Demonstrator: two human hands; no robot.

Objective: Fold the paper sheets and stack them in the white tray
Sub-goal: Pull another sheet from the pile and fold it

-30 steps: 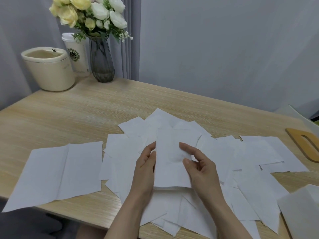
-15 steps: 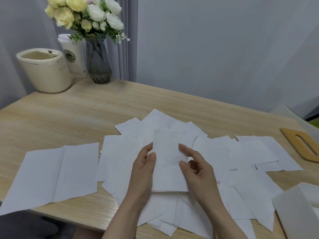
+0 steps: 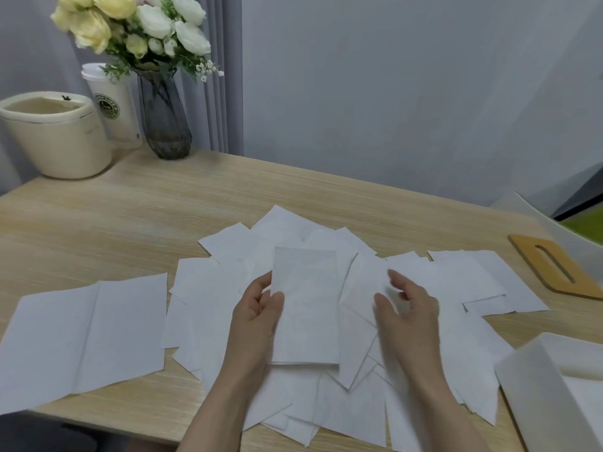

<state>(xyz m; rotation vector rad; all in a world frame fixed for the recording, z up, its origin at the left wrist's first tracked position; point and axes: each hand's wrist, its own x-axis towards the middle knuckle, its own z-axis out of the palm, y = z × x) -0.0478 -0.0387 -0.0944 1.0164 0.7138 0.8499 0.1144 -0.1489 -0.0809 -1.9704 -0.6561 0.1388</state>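
Head view, centre of frame: left hand pinches the left edge of a narrow folded white paper sheet, thumb on top, holding it above a loose heap of flat white paper sheets spread over the light wooden table; right hand, blurred, hangs just right of the folded sheet with fingers relaxed and spread, gripping nothing. Lower right corner: white rectangular tray, partly cut by the frame edge; lower left: one large creased white sheet lying apart. Upper left: dark glass vase of white and yellow flowers, white lidded paper cup, cream round pot; right edge: flat wooden slotted board.
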